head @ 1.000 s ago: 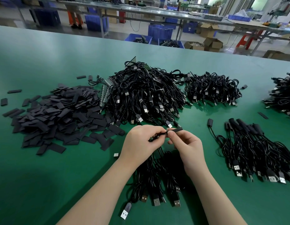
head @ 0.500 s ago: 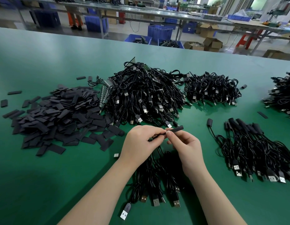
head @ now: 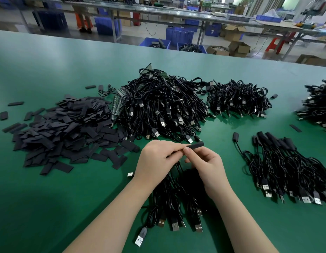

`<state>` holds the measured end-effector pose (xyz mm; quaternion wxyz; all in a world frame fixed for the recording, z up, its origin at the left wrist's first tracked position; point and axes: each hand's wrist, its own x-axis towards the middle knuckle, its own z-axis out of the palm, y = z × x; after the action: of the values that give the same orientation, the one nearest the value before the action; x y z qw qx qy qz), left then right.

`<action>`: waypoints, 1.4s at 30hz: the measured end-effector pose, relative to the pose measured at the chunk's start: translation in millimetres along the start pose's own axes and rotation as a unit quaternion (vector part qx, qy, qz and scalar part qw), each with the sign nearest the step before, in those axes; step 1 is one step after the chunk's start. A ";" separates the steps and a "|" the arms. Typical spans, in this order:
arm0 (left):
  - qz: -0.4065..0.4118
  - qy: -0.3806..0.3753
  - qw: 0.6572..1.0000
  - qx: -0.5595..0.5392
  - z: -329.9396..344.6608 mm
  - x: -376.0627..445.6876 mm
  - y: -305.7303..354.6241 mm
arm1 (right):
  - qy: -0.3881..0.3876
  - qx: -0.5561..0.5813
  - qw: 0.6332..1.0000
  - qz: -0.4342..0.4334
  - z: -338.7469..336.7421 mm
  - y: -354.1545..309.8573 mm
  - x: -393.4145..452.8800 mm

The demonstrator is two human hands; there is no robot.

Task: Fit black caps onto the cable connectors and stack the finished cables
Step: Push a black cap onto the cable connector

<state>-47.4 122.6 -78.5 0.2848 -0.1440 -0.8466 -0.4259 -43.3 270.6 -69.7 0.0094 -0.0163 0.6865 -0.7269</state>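
Several cable heaps (head: pixel 162 110) crowd green table (head: pixel 49 66); workbenches (head: pixel 158 13) behind.

The black cap (head: pixel 194 144) now sits tilted, its far end raised toward the right, where a second ago it lay nearly level. The right hand (head: pixel 206 168) grips it nearer its left end, so more cap shows beyond the fingers (head: pixel 188 152). The left hand (head: pixel 158 157) has barely shifted.
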 end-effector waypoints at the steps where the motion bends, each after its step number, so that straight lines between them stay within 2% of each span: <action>1: -0.008 0.000 1.000 0.001 0.0 0.5 0.1 | -0.006 -0.003 1.000 -0.007 0.1 -0.2 -0.4; 7: -0.022 -0.012 1.000 -0.004 -1.5 0.8 1.5 | 0.041 0.028 0.998 -0.025 0.8 -1.1 0.8; 18: -0.002 -0.022 1.000 0.011 -3.1 0.4 4.0 | 0.041 -0.004 0.999 -0.022 3.2 0.5 1.3; 25: -0.047 0.014 0.999 0.009 -0.4 0.6 -1.6 | 0.110 -0.093 0.981 -0.130 2.3 2.5 -3.8; 35: -0.050 -0.003 0.999 0.016 -0.8 0.1 -2.2 | 0.084 -0.111 0.983 -0.118 1.0 6.1 -1.5; 42: -0.058 -0.006 0.998 -0.005 0.4 0.7 -1.6 | 0.105 -0.043 0.989 -0.095 0.3 3.2 -0.4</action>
<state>-48.8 122.0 -79.3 0.2539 -0.0989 -0.8529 -0.4454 -42.8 270.2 -72.9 -0.1326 -0.0061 0.7096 -0.6920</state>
